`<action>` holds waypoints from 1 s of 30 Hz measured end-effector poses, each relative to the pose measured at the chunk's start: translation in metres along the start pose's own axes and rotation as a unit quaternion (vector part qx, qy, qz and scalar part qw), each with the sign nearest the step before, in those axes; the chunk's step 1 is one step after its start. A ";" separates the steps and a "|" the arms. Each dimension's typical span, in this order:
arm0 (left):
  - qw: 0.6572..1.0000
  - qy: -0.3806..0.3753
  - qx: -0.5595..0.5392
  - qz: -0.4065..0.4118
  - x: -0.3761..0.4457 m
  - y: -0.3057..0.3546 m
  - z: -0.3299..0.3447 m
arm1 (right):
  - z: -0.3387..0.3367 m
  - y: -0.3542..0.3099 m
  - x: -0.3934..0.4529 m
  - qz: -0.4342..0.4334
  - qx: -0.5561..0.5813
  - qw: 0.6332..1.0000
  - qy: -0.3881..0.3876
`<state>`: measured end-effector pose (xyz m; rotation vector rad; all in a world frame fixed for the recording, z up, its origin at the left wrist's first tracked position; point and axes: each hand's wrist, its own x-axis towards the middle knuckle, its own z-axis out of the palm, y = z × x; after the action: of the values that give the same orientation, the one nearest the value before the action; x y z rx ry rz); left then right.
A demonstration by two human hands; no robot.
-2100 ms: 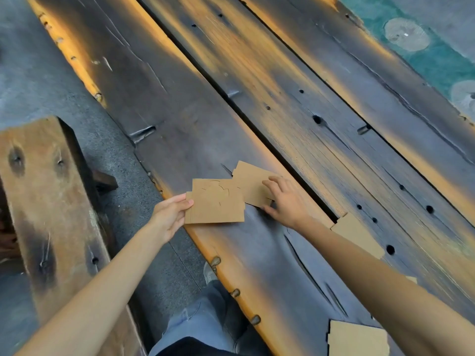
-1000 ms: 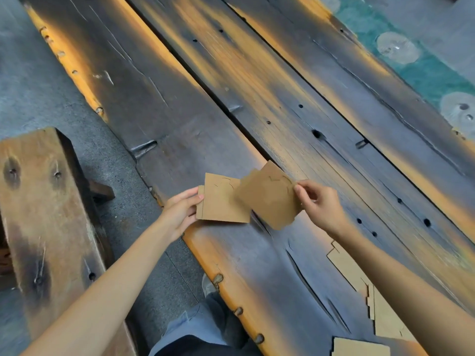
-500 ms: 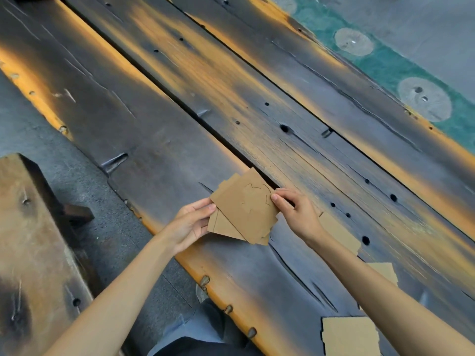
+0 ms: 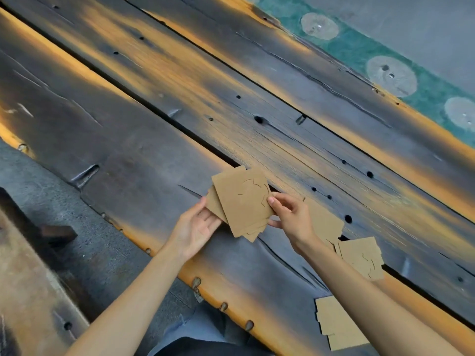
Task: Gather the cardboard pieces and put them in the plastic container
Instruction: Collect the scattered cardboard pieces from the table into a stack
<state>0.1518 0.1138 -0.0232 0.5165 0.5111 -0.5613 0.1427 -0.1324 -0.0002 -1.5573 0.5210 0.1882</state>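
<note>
A small stack of brown cardboard pieces [image 4: 240, 201] is held just above the dark wooden table [image 4: 144, 160]. My left hand [image 4: 196, 226] supports the stack from underneath at its left edge. My right hand [image 4: 289, 214] pinches its right edge with thumb and fingers. More cardboard pieces lie flat on the table: one [image 4: 325, 223] behind my right wrist, one [image 4: 361, 256] to the right of it, and a pair [image 4: 334, 322] near the table's front edge under my right forearm. No plastic container is in view.
The table is made of long scorched planks with gaps and nail holes between them. A wooden bench [image 4: 28, 291] stands at the lower left over grey floor [image 4: 38, 181]. Green flooring with pale round patches [image 4: 390, 75] runs past the table's far edge.
My right hand lifted a second cardboard piece off the table and laid it onto the piece in my left hand. Both hands now hold the stack together. The view has shifted right.
</note>
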 end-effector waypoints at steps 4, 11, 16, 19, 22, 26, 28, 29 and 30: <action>0.994 0.035 0.108 0.008 0.002 -0.027 0.004 | -0.005 0.009 -0.004 0.011 -0.003 0.999 0.038; 0.983 0.066 0.169 0.033 0.013 -0.044 0.014 | -0.018 0.023 -0.015 0.034 -0.044 0.995 0.078; 0.979 0.068 0.194 0.012 0.019 -0.049 0.015 | -0.027 0.035 -0.022 0.051 -0.029 0.993 0.106; 0.976 0.068 0.205 0.004 0.023 -0.059 0.017 | -0.036 0.042 -0.023 0.058 -0.026 0.991 0.114; 0.974 0.076 0.215 0.003 0.025 -0.071 0.022 | -0.050 0.048 -0.020 0.062 -0.042 0.991 0.114; 0.973 0.094 0.211 0.010 0.027 -0.088 0.032 | -0.081 0.055 -0.008 0.047 -0.076 0.993 0.071; 0.972 0.107 0.210 0.014 0.030 -0.094 0.036 | -0.106 0.055 0.007 0.025 -0.161 0.985 0.064; 0.971 0.112 0.210 0.015 0.033 -0.097 0.038 | -0.120 0.056 0.017 0.017 -0.225 0.972 0.066; 0.971 0.114 0.210 0.016 0.035 -0.100 0.040 | -0.135 0.057 0.027 0.013 -0.297 0.952 0.069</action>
<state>0.1290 0.0051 -0.0445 0.9999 0.6032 -0.5853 0.1154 -0.2687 -0.0539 -2.1630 0.6298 0.2750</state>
